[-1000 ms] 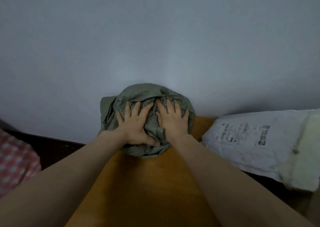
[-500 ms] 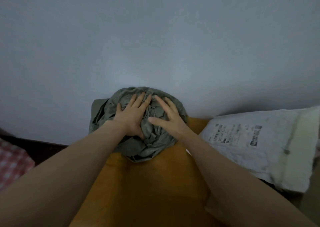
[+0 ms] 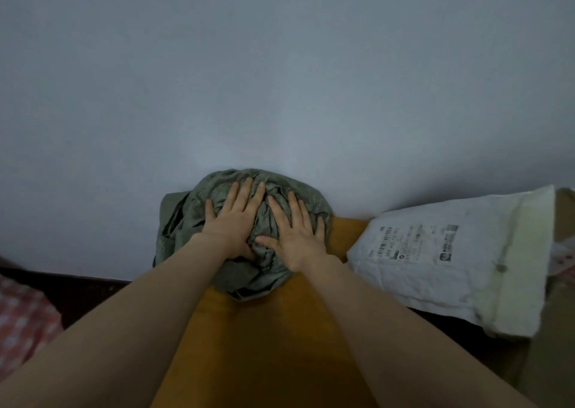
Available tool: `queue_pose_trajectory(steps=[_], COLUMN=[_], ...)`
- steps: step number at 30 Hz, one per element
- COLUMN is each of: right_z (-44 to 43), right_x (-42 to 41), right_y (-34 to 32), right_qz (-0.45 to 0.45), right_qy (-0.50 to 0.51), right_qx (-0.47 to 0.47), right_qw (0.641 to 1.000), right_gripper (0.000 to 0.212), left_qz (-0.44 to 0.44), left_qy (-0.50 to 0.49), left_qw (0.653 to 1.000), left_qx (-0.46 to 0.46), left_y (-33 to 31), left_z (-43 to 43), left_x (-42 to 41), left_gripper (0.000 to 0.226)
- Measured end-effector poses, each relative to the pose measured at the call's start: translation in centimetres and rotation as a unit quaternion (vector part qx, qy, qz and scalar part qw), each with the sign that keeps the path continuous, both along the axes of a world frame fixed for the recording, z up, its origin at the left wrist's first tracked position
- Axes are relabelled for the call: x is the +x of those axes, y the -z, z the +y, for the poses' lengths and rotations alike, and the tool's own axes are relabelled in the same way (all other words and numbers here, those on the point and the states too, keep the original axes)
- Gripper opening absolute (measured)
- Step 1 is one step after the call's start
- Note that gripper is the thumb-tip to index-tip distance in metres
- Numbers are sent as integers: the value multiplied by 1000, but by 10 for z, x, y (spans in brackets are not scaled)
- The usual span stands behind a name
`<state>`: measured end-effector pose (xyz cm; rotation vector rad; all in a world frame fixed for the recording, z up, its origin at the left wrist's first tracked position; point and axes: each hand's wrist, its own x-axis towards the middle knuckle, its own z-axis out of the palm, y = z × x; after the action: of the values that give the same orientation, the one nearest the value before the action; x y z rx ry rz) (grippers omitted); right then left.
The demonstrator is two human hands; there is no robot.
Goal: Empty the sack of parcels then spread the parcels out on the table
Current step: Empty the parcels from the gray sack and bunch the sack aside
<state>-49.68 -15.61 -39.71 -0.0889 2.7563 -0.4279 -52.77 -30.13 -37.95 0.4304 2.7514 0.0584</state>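
A crumpled grey-green sack lies bunched in a round heap at the far end of an orange-brown table, against a pale wall. My left hand lies flat on the heap's left half with its fingers straight and spread. My right hand lies flat on the right half, fingers straight, thumb pointing left. Both palms press down on the cloth. A white parcel with a printed label lies to the right of the table. What is inside the sack is hidden.
The pale wall rises directly behind the sack. A pink checked cloth shows at the lower left, beyond a dark gap beside the table. A brown cardboard surface sits under and right of the white parcel.
Both hands slid a little up the heap and flattened. The right hand's fingers, angled left half a second ago, now point straight up. The sack looks slightly more pressed down.
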Motion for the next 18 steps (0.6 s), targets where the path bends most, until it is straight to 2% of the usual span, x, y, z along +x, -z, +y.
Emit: queue_pose_trajectory(steps=[3,7,11,14,18], right_z=[-2,6,11,8,7], right_x=[2,16,38,49,68], right_y=[-24,-53,-81,-101,-120], right_qz=[-31,-34,13,39,61], right_qy=[-11,8,50,64,78], right_qx=[30,-50,-126,-151,-148], right_qw=[999,998,991,986,984], right_gripper=[78,79,80,81,83], left_qz=[-8,-1,78,125,111], left_qy=[2,1,6,24,37], left_qw=[999,999,995,990,992], left_qx=[-31,-47,-62,-55,-45], left_y=[-15,-45,-81,-103,-123], left_z=[2,2,1,0,-2], left_x=[5,15,39,58,84], left_gripper=[140,148,148,142,127])
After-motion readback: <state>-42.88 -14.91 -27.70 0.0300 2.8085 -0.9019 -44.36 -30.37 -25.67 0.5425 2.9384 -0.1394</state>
